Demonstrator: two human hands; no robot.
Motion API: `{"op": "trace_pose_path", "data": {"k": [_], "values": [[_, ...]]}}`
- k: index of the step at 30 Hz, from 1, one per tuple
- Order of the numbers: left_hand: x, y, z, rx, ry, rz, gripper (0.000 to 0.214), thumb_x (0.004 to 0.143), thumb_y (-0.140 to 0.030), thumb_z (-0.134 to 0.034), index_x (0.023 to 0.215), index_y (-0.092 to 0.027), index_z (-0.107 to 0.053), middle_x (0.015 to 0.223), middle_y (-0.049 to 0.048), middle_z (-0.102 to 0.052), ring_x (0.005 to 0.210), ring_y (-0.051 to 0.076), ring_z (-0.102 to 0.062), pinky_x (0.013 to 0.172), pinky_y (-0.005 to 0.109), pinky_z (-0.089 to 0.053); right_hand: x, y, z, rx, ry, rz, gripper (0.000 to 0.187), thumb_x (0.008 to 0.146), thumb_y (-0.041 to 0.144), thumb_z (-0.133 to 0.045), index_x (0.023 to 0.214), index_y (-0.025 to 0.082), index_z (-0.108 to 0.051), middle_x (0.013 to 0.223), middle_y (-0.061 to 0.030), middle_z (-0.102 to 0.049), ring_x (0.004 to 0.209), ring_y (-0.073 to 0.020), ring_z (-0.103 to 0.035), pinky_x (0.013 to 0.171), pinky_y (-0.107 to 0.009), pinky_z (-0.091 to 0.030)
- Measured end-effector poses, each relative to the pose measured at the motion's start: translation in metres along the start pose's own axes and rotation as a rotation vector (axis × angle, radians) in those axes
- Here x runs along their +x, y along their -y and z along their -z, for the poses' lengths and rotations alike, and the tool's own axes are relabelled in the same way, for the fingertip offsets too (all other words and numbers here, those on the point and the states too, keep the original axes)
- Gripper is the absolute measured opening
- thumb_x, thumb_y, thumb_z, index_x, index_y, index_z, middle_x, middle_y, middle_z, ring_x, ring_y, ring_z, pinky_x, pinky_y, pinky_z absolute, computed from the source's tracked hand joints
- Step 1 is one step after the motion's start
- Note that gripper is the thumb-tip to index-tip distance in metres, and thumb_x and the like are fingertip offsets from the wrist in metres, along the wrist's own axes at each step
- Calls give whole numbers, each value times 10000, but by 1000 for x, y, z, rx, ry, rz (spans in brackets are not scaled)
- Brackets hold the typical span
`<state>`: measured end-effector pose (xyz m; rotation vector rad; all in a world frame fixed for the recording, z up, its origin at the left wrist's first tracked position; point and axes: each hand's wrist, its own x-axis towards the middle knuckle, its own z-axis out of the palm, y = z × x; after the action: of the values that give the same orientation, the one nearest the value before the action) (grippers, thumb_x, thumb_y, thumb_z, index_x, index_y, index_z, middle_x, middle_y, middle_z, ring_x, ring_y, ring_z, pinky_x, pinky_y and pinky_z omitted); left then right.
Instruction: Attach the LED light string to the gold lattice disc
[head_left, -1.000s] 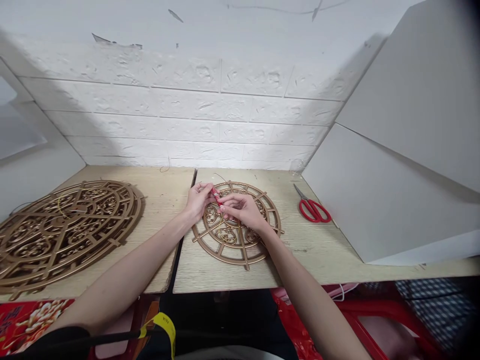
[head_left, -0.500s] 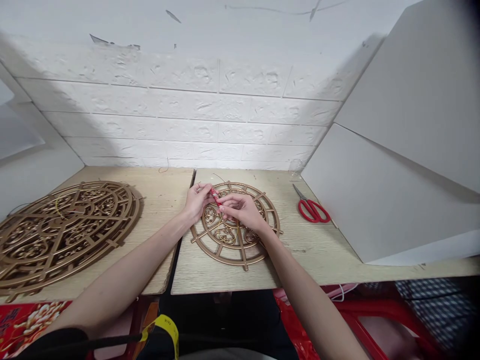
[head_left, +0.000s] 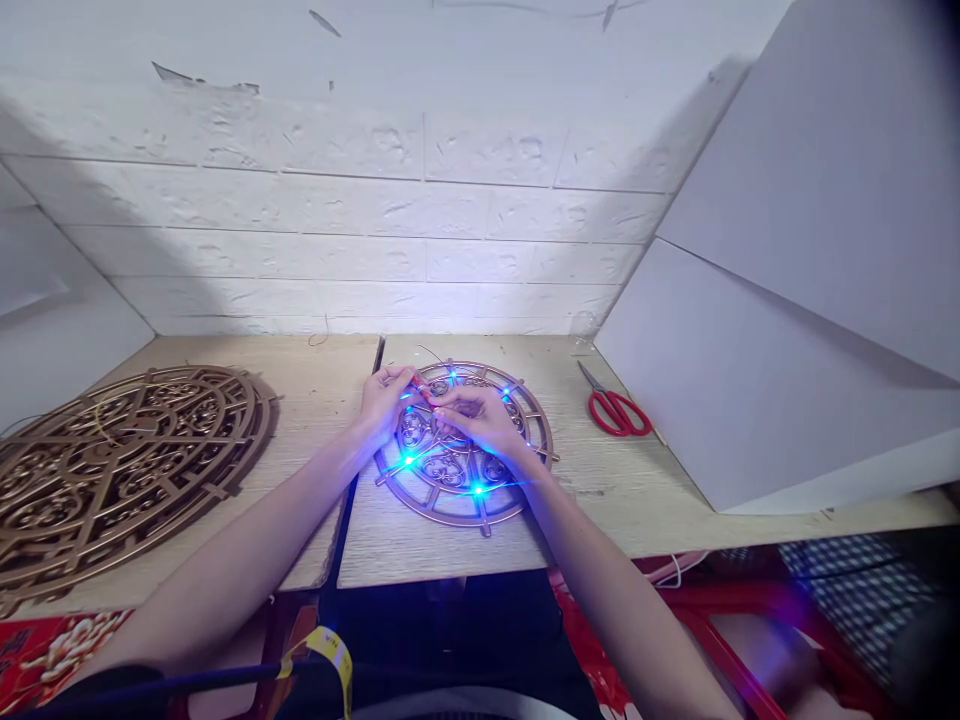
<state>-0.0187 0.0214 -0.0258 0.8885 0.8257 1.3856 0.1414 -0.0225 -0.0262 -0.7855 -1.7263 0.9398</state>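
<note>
A small red stick-shaped piece (head_left: 421, 388), perhaps a battery, sits between my two hands. My left hand (head_left: 386, 400) is closed on its upper end, while the fingers of my right hand (head_left: 478, 418) pinch its lower end. Thin wires seem to meet it there, but my fingertips hide the contact. Beneath both hands lies a round gold openwork ornament (head_left: 454, 518), flat on the table. Several small blue lights (head_left: 478, 490) glow around its ring. The ornament's middle is partly covered by my hands.
Red-handled scissors (head_left: 619, 412) lie to the right, beside a white board (head_left: 795, 390). A stack of similar gold ornaments (head_left: 247, 430) rests on the left. A dark gap (head_left: 345, 535) runs between the two tabletops (head_left: 315, 370). A white brick-pattern wall (head_left: 375, 220) stands behind.
The blue lights on the round ornament have come on, casting a bluish tint around. Both hands keep their hold on the red piece. The whole view has shifted slightly.
</note>
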Motion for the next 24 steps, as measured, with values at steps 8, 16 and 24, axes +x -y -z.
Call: {"op": "trace_pose_path", "data": {"k": [8, 16, 24], "values": [[0, -5, 3, -78, -50, 68, 157, 729, -168, -670, 746, -112, -525, 700, 93, -662, 624, 152, -649, 636, 295, -547, 3, 15, 5, 179, 54, -147, 373, 734, 396, -704, 1034, 178, -667, 684, -5, -631, 590, -120, -557, 583, -243, -469], [-1, -7, 1, -37, -42, 70, 144, 768, -171, -639, 761, -120, -505, 705, 98, -660, 601, 147, -642, 602, 281, -543, 4, 23, 34, 98, -447, -126, 368, 772, 458, -627, 954, 139, -646, 692, -26, -631, 548, -99, -514, 516, -225, -418], [-1, -7, 2, -30, -52, 67, 127, 782, -153, -618, 781, -122, -495, 711, 108, -664, 613, 158, -649, 600, 286, -544, 2, 6, 48, -140, -451, -197, 267, 770, 368, -597, 853, 118, -646, 689, -47, -646, 665, -156, -600, 628, -264, -459]]}}
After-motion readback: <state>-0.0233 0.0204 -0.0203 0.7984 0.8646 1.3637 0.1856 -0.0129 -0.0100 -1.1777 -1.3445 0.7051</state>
